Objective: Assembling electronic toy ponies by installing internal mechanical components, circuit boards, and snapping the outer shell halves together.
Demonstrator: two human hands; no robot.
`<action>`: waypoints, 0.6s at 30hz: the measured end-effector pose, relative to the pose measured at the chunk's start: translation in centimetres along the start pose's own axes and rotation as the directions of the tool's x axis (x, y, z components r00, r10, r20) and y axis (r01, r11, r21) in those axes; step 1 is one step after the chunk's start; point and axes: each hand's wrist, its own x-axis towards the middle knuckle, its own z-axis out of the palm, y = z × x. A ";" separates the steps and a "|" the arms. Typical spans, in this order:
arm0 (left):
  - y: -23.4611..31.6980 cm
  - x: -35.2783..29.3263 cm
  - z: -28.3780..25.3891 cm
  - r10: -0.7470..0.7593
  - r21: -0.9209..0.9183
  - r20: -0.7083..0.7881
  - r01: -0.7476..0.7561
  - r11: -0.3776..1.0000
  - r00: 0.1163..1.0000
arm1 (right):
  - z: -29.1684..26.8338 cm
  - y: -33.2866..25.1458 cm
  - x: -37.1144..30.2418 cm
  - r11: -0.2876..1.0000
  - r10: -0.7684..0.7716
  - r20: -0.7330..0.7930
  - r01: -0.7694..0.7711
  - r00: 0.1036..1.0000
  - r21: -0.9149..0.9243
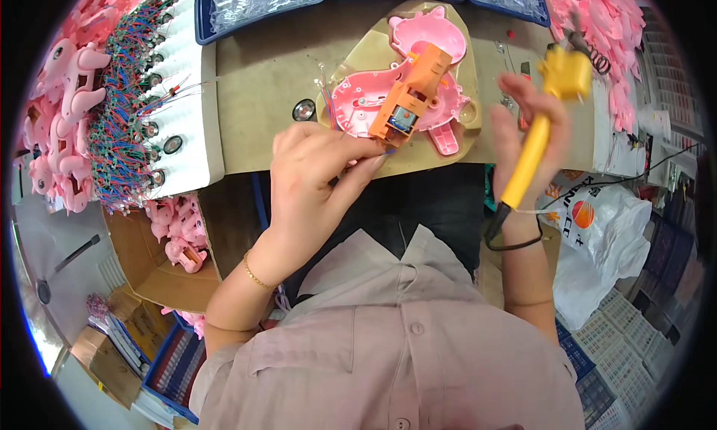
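Observation:
The thumb and forefinger of my left hand (317,165) are pinched at the lower end of an orange plastic housing (420,79). A small silvery part shows in the housing's opening; what exactly the fingertips hold there is hidden. The housing lies across a pink toy-animal half shell (366,94), open side up, in a tan fixture (467,49). To the right, my right hand (526,124), smeared by motion, is around the yellow handle of a corded soldering iron (532,157). Its bulky yellow head points away from me, and its black cord hangs beside my wrist.
Blue bins (261,16) of clear plastic parts line the back. Bundled wires with round speakers (172,144) lie on a white ribbed sheet at left. Pink toy bodies (71,101) pile beyond. A metal coil (600,59) stands at right; a white bag (597,236) hangs below.

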 end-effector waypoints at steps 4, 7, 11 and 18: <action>-0.1 0.4 0.8 -0.123 -0.021 0.054 0.124 0.992 0.991 | 3.3 -0.6 2.0 0.998 0.048 0.207 -0.057 0.977 0.036; 0.1 0.6 1.0 -0.106 -0.054 0.029 0.108 0.993 0.994 | 3.7 -0.4 2.0 0.997 0.073 0.248 -0.071 0.966 -0.016; 0.3 0.7 0.8 -0.105 -0.055 0.038 0.107 0.993 0.994 | 3.3 -0.2 1.9 0.995 0.086 0.181 -0.095 0.980 0.041; 0.7 0.4 1.2 -0.141 -0.076 0.000 0.140 0.987 0.990 | -1.7 -1.6 0.9 0.999 -0.023 0.043 0.022 0.999 0.031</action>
